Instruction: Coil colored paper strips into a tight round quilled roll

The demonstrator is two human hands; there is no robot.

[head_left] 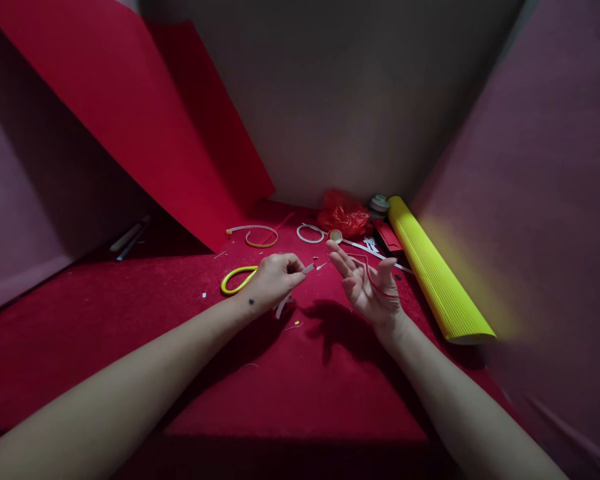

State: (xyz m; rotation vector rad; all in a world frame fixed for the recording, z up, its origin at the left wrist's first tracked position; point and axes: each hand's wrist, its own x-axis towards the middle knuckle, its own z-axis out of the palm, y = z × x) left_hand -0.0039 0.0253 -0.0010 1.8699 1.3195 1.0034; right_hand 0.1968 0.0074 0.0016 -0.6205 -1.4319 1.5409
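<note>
My left hand (pixel 279 277) is closed in a pinch on a thin pale strip (pixel 309 269), whose short end sticks out past the fingertips. The strip's other end (pixel 282 307) seems to hang below the hand. A yellow loop (pixel 235 280) lies on the table just left of that hand. To the right, my right hand (pixel 367 287) is raised palm up with its fingers spread. A red string (pixel 373 283) runs across its palm and around the base of the thumb. Small white and yellow scraps are scattered on the red cloth (pixel 260 393) between and around the hands.
Red card sheets (pixel 145 113) lean at the left. A yellow corrugated roll (pixel 437 273) lies along the right wall. Farther back are a red plastic bag (pixel 343 213), a jar (pixel 379 205), a white ring (pixel 310 233), a curled strip (pixel 260 230), a small tape roll (pixel 335 237) and white strips (pixel 373 249).
</note>
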